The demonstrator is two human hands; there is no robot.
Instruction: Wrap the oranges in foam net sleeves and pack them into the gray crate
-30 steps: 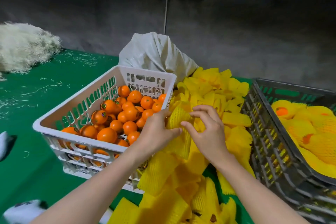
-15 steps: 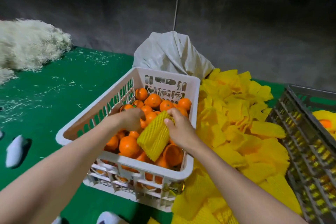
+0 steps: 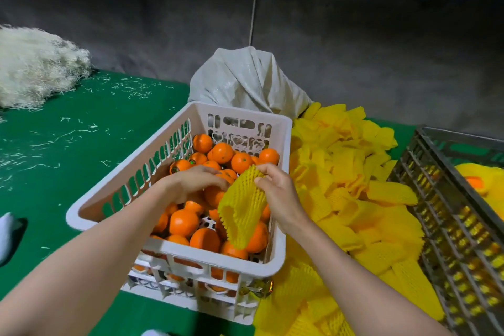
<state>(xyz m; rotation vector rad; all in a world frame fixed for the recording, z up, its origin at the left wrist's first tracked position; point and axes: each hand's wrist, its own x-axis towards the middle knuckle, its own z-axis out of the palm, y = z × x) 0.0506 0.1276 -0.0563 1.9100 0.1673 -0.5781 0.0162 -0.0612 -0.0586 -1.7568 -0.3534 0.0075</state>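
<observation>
Behind everything, a rough gray wall [image 3: 354,35], dim, with a thin pale cord [image 3: 254,0] hanging straight down toward the white sack [image 3: 245,82] slumped at its foot. Below, a green surface [image 3: 95,144] strewn with pale fibre scraps. At far left on it, a heap of white shredded fibre [image 3: 35,68].

In the middle, on the green, a white slotted crate [image 3: 174,251] partly filled with bare oranges [image 3: 184,222]. Just to its right, against its wall, a loose pile of yellow sleeves [image 3: 354,172], spreading as far as the gray crate [image 3: 436,199] at the right edge. Inside that one, wrapped oranges [image 3: 485,180] in yellow net, only partly in view.

Above the white slotted crate, one foam net sleeve [image 3: 242,215], hanging open-mouthed over the fruit, pinched at its top edge between thumb and fingers of the right hand [image 3: 281,194]. Left hand [image 3: 196,185] palm down among the oranges, fingers bent over one. Clamped or merely resting, cannot tell.

At the lower left edge, a blurred white object [image 3: 6,234], not identifiable.
</observation>
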